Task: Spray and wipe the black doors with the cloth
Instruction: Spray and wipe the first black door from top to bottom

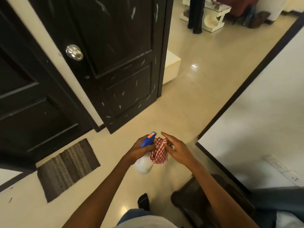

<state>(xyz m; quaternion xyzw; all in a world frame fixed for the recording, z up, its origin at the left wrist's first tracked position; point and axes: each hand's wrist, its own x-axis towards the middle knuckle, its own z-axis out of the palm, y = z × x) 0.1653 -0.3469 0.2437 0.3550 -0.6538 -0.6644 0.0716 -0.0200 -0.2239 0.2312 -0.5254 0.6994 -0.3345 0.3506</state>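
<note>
your left hand (142, 148) grips the spray bottle (144, 157) at its neck, fingers curled round just under the blue trigger head (148, 139). the bottle hangs tilted, its pale body pointing back toward you at 6 o'clock. your right hand (176, 149) lies at 3 o'clock of the bottle, forefinger straight and pointing to 11 o'clock, the other fingers seemingly tucked into the cloth (159, 152); you cannot tell from here how firmly it pinches. the cloth sits bunched between both hands, touching the bottle.

handling, as a judgement:
- bottle: light plastic, stiff, likely slick if wet. how full it is does not show. keep hold at the neck so a finger can reach the trigger.
- cloth: red-and-white check, soft, limp, very light. gather it into a pad in the palm; a loose corner will drag.
- doors: rigid, panelled, fixed upright; the grooves round the panels will likely trap grime.

the doors stand ahead of your hands: near door (118, 51) at 11 to 12 o'clock, streaked with pale marks, with a round metal knob (74, 52); second door (24, 102) at 9 to 10 o'clock. neither is touched.

count:
- black doors: two
- spray bottles: one
- cloths: one
- knobs seen: one
- floor mat (67, 168): one, at 8 o'clock of your hands
</note>
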